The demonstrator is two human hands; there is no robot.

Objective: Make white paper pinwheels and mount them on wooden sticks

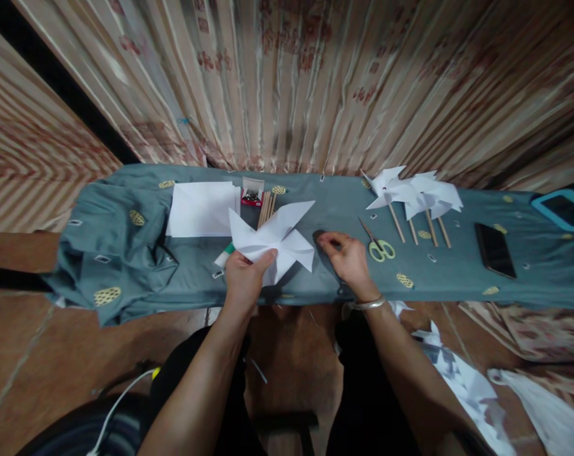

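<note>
**Paper pinwheel pinched in my left hand**

My left hand (pixel 245 273) grips the white paper pinwheel (pixel 274 244) at its lower edge, thumb on top, near the bench's front edge. My right hand (pixel 346 256) rests just right of it, fingers curled loosely on the grey cloth (pixel 125 247), holding nothing I can make out. Scissors (pixel 379 246) lie further right, by finished pinwheels (pixel 412 193).

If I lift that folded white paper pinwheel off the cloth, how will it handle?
The paper pinwheel is probably very light and floppy: the left hand pinches it by one edge. Its thin blades would likely bend or crease if squeezed. Being flat, it should not roll.
</note>
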